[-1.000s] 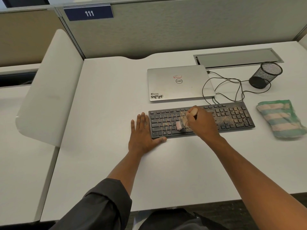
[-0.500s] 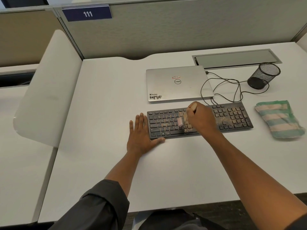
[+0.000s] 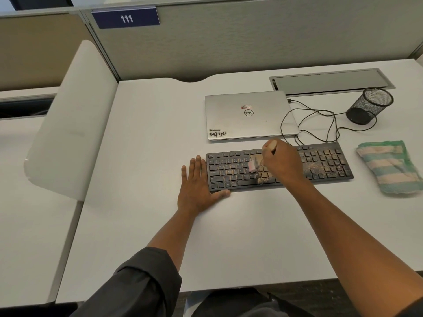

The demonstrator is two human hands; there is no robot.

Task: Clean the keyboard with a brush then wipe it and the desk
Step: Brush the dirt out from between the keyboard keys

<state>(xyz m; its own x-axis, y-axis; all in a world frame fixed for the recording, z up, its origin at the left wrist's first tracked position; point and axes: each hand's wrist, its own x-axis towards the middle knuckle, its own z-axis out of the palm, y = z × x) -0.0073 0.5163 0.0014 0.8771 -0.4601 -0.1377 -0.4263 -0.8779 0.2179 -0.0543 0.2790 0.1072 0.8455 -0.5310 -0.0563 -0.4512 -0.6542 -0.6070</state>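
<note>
Black keyboard (image 3: 279, 167) flat on the white table (image 3: 160, 133), long axis running left to right, just in front of a closed silver laptop (image 3: 248, 116). Tan grit thick over the right half near the number pad, with a small heap by the lower middle keys. Brush (image 3: 256, 163) over the middle rows, pale handle end poking up behind the knuckles, bristles blurred and pointing left and down onto the keys. Right hand (image 3: 282, 164) clenched round the brush handle, fingers (image 3: 266, 162) wrapped on it. Left hand (image 3: 198, 187) released and flat on the table, palm down, thumb against the keyboard's near-left corner, bracing it. Dirtiest stretch lying to the right of the bristles, under and beyond the right wrist, so probably the next strokes along the long axis that way, right hand much the nearer. Striped green-and-cream cloth (image 3: 389, 167) folded just beyond the keyboard's right end, untouched; wiping judged not yet begun. Black mesh pen cup (image 3: 369, 106) and a loose cable (image 3: 320, 122) behind.
</note>
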